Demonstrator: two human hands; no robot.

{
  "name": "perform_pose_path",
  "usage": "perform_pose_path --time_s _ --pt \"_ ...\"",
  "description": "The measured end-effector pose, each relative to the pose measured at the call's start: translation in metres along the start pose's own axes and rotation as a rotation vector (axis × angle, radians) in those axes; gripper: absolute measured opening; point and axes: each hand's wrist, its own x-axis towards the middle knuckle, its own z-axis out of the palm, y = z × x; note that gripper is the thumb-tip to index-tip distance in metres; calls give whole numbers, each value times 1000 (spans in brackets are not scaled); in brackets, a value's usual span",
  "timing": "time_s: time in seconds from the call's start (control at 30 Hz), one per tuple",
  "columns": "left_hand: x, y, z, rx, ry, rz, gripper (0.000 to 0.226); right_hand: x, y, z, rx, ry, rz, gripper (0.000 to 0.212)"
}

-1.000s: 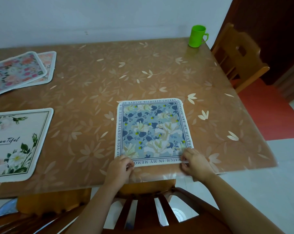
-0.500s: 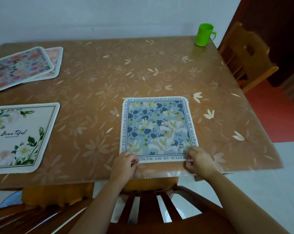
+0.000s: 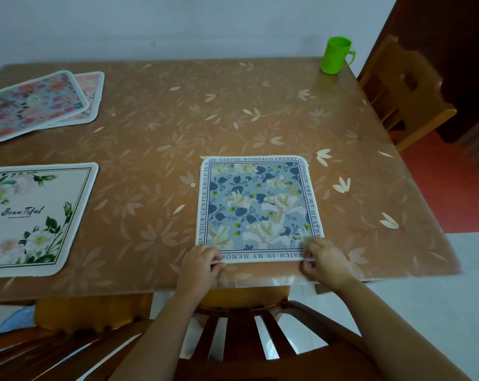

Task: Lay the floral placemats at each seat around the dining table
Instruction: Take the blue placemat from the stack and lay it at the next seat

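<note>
By the table (image 3: 178, 127) edge, your left hand (image 3: 201, 264) and right hand (image 3: 325, 261) pinch the blue mat (image 3: 257, 207); tug unevenly and it probably skews.

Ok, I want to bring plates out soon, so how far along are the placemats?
Done: the white placemat lies flat at the near left. In hand: the left hand and right hand pinch the near corners of the blue placemat. Left: two pink placemats lie stacked at the far left, and the side by the right chair has none.
</note>
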Motion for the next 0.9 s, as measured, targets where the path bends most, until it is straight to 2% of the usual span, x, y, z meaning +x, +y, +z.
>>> perform_pose_path --time_s 0.9 --pt "2 1 3 48 11 -17 16 -1 -1 -2 31 -10 -6 18"
